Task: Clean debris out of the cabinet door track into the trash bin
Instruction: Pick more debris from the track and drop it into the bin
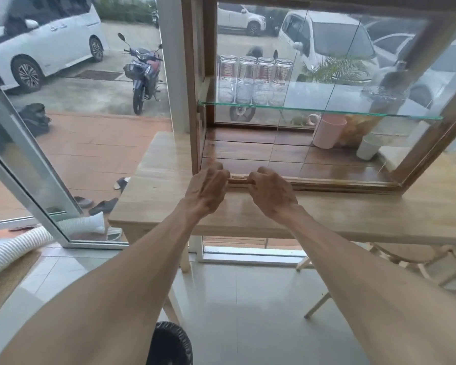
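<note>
A wooden glass-sided cabinet [195, 101] stands on a light wooden table [153, 185]. Its door track [327, 183] runs along the bottom front edge. My left hand [207, 191] and my right hand [270, 193] rest knuckles-up on the left end of the track, a short gap apart. Their fingers curl down into the groove. The fingertips are hidden, so anything held is out of sight. A short stretch of pale wood track shows between the hands. The trash bin [169, 343], lined with a black bag, stands on the floor below, between my forearms.
A glass shelf [313, 109] holds several upturned drinking glasses [256, 77]. A pink cup [327, 133] and a white cup [367, 150] sit on the right, behind the glass. Wooden chair legs [319, 306] stand lower right. A white ribbed hose [16, 248] lies at left by the open glass door.
</note>
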